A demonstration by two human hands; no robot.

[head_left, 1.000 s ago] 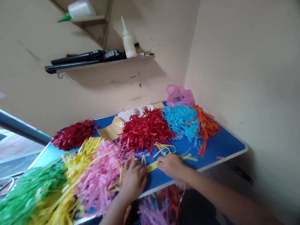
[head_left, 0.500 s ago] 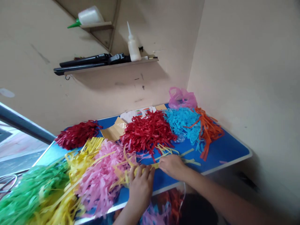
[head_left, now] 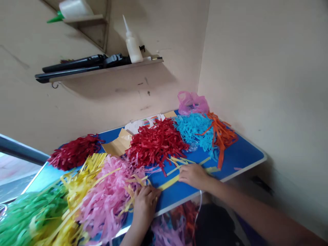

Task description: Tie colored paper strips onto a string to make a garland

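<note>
A yellow paper strip (head_left: 168, 183) stretches across the blue table between my two hands. My left hand (head_left: 146, 200) is closed on its left end, beside the pink shredded paper (head_left: 105, 194). Farther right, my right hand (head_left: 192, 175) has its fingers pressed together on the other end. Pale yellow strips (head_left: 178, 161) lie just behind my right hand, and more stick out beyond it on the right. A red paper pile (head_left: 157, 141) sits behind the strip.
Blue (head_left: 196, 130) and orange (head_left: 221, 131) shreds lie at the back right near a pink plastic bag (head_left: 192, 102). Yellow (head_left: 85, 177), green (head_left: 33, 215) and dark red (head_left: 75, 152) piles are left. A wall shelf (head_left: 110, 70) holds a glue bottle (head_left: 133, 48).
The view has shifted, so the scene sits farther left. My hands have moved apart, and a longer stretch of the yellow strip shows between them.
</note>
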